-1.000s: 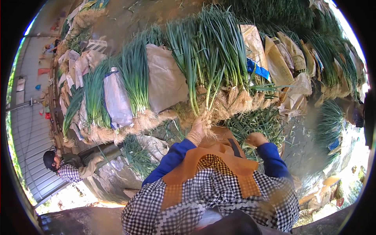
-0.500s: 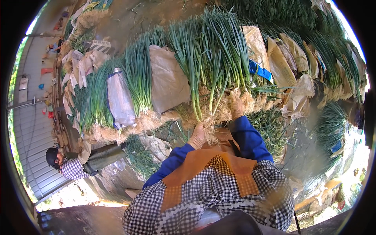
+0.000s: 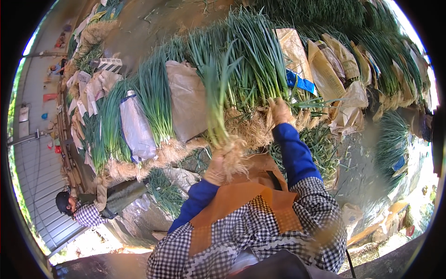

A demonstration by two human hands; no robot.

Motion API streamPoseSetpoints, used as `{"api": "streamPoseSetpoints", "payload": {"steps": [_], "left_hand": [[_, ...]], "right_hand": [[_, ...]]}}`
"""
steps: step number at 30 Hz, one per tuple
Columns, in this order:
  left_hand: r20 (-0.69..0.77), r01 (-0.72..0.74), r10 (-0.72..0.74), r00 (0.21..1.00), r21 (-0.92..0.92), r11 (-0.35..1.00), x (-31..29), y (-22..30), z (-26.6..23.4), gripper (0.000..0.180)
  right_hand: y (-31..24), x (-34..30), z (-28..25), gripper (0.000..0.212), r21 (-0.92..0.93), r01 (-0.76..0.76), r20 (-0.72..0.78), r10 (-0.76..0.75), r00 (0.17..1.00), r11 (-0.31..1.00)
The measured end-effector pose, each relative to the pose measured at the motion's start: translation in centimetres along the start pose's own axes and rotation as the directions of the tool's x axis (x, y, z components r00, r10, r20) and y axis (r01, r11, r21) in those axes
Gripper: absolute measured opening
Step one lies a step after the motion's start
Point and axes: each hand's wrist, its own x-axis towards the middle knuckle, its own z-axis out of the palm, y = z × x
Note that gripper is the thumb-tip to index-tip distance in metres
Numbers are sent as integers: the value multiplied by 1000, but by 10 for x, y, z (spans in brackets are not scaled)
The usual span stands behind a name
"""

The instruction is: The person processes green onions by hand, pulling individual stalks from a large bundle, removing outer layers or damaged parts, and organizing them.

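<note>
1. The heap (image 3: 260, 69) of green onions is the largest thing here. It lies in front of me in a long row, green tops away from me and pale roots toward me.
2. Sacks (image 3: 188, 100) of brown paper or cloth lie between the bundles. One grey sack (image 3: 135, 128) on my left lies flat among the onions. I cannot see inside any of them, so I cannot tell what they hold.
3. More brown bags (image 3: 325, 69) lie on the right side of the heap, crumpled. A blue piece (image 3: 301, 83) lies just beside them.
4. Another person (image 3: 88, 209) in a checked shirt and dark cap is low on my left, well apart from my hands.
5. The bunch (image 3: 218, 107) of onions is in my left hand (image 3: 217, 169). It stands almost upright above my orange apron (image 3: 246, 195), roots down at my fist.
6. My left fingers are wrapped tight around the bunch just at the roots.
7. My right hand (image 3: 280, 110), in a glove, reaches into the heap at the root ends. Its fingers are curled on some stalks there, but I cannot tell how firmly.
</note>
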Motion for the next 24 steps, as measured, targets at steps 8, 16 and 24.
{"api": "streamPoseSetpoints", "payload": {"steps": [8,16,24], "left_hand": [[-152,-7,16,988,60,998,49,-37,-68,28],[-153,258,-298,942,-233,937,46,-81,-42,28],[-328,155,-90,941,178,972,51,-102,-71,21]], "right_hand": [[7,13,-25,37,216,-288,393,186,900,933],[34,-82,-23,61,376,-23,678,-258,688,926],[-32,-64,-19,53,-181,172,416,-83,906,968]]}}
